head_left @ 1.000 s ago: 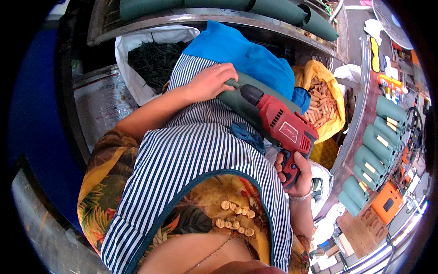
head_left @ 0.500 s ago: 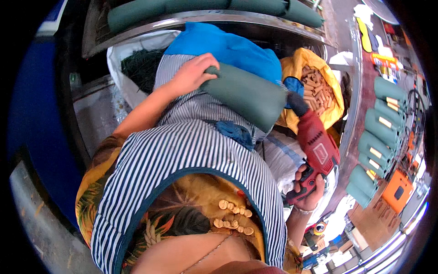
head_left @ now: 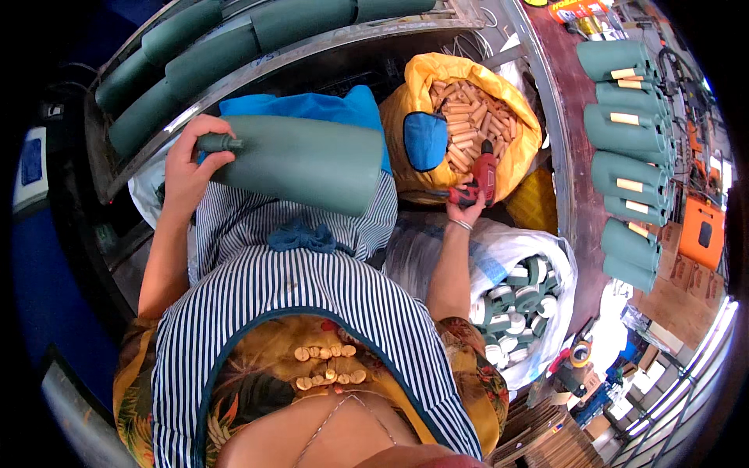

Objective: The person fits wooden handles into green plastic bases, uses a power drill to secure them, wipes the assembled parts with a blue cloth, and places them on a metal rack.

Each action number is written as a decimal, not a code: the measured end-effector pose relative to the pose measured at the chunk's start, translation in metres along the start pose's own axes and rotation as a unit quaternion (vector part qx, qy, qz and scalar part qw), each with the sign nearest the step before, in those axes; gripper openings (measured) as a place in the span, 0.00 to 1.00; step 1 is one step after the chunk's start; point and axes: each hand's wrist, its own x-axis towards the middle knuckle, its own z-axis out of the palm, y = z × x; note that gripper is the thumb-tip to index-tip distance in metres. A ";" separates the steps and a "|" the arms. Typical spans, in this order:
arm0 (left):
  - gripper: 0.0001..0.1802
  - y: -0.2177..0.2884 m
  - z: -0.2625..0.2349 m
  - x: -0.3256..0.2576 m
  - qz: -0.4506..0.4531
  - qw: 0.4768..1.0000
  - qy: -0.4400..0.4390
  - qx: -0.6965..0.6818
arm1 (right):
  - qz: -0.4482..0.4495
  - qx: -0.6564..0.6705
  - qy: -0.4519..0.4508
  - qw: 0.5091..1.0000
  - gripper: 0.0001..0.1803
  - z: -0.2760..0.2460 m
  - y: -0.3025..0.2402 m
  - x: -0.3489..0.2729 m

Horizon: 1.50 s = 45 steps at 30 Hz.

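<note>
My left hand [head_left: 186, 160] is closed round the narrow neck of a dark green, bottle-shaped cylinder [head_left: 312, 160]. The cylinder lies sideways above my lap, over a striped apron [head_left: 289, 273] and a blue cloth [head_left: 304, 105]. My right hand [head_left: 466, 204] grips a red power drill [head_left: 485, 178] by its handle, some way off to the right of the cylinder. The drill's dark tip points upward in front of a yellow bag [head_left: 417, 78] full of tan, peg-like pieces [head_left: 462, 121].
More green cylinders [head_left: 211, 58] lie in a metal-edged trough [head_left: 312, 43] ahead. A white sack [head_left: 562, 269] of green-and-white round pieces [head_left: 521, 308] stands at my right. The bench [head_left: 573, 168] on the right carries green cylinders [head_left: 624, 129] with tan pieces, and an orange case [head_left: 700, 234].
The view has turned. My left hand has brought the cylinder round to lie more level, its neck showing. The drill has moved away from the cylinder's far end, toward the yellow bag.
</note>
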 end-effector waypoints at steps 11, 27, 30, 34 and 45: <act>0.19 -0.010 -0.002 0.002 -0.112 0.994 -0.009 0.001 | -0.440 -0.823 0.173 0.314 0.18 0.094 0.020 0.023; 0.22 -0.007 0.009 0.017 -0.064 0.992 0.038 0.104 | -0.319 -0.902 0.022 0.292 0.20 0.130 0.011 0.183; 0.21 -0.006 0.010 0.018 -0.026 0.993 0.041 0.106 | -0.390 -0.859 -0.112 0.314 0.22 0.198 0.038 0.100; 0.19 -0.003 0.015 0.016 -0.005 0.991 0.062 0.121 | -0.290 -0.768 -0.348 0.452 0.24 0.292 0.118 -0.069; 0.18 -0.024 0.023 0.006 0.067 0.982 0.134 0.114 | -0.254 -0.756 -0.455 0.396 0.23 0.307 0.248 -0.164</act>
